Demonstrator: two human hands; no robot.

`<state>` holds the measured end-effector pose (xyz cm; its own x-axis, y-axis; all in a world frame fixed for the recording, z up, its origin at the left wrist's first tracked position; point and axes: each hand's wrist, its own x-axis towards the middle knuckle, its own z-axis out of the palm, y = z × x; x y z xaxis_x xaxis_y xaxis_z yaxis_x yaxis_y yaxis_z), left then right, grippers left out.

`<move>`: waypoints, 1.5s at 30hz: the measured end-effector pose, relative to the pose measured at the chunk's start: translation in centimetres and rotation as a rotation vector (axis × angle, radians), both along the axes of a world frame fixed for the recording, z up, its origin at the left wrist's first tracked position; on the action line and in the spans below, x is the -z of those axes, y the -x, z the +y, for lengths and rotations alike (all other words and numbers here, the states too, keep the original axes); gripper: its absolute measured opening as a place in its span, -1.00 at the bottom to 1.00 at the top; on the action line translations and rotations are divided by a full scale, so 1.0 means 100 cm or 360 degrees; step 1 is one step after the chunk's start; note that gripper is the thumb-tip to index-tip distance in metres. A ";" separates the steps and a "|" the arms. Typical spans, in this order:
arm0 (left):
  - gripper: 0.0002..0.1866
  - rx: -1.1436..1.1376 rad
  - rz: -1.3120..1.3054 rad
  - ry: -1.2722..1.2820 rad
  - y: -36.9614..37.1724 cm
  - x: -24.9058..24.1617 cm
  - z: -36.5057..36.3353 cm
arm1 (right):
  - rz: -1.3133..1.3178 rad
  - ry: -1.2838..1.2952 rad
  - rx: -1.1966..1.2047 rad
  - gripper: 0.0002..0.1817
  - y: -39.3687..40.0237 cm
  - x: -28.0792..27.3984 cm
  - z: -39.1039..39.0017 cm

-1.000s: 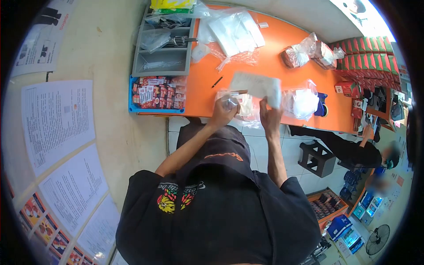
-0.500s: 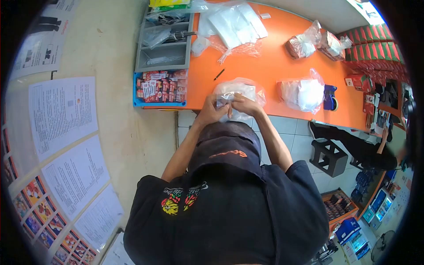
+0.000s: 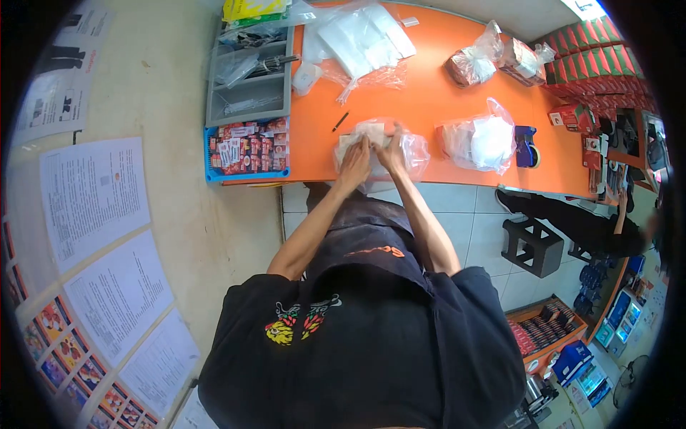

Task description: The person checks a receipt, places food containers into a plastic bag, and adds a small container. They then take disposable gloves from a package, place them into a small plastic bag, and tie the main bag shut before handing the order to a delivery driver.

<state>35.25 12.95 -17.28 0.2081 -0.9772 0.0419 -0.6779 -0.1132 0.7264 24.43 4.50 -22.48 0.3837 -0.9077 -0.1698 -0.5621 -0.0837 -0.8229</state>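
Illumination: bright, largely even. Glare: blown-out patch [image 3: 587, 8] at upper right; sheen on stacked plastic bags [image 3: 364, 39]. Distortion: strong fisheye; edge of orange table [image 3: 421, 93] bowed; corners black. Focus: centre fairly clear; small print on wall sheets [image 3: 96, 200] soft.

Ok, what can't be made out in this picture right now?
All in the head view:
Clear, crumpled plastic bag at the orange table's edge: part of its contents, covered by the left hand and right hand.
White rectangular paper sheets: wording too small to read.
Black round fan: partly lost in the dark lens rim.
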 end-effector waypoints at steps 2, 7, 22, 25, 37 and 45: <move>-0.50 -0.0008 -0.0197 0.0134 0.002 0.012 0.005 | 0.0215 -0.0624 -0.0352 0.13 0.024 -0.047 0.020; -0.42 0.0067 0.0143 -0.0491 -0.006 -0.018 -0.003 | 0.1266 -0.0024 -0.1420 -0.66 0.099 -0.095 0.070; -0.63 -0.0057 0.1127 -0.0375 -0.206 -0.205 0.037 | 0.1309 0.0560 -0.1016 -0.64 0.086 -0.311 -0.029; -0.70 -0.0351 0.0636 -0.0137 -0.295 -0.155 0.012 | 0.0922 0.0755 -0.0697 -0.80 0.046 -0.359 -0.045; -0.34 -0.0786 0.0408 0.0446 -0.460 -0.031 -0.135 | 0.0275 0.0112 -0.1222 -0.73 -0.266 -0.201 -0.073; -0.73 -0.1076 0.0390 0.0575 -0.427 -0.044 -0.006 | 0.0638 0.0458 -0.0624 -0.79 -0.302 -0.075 -0.111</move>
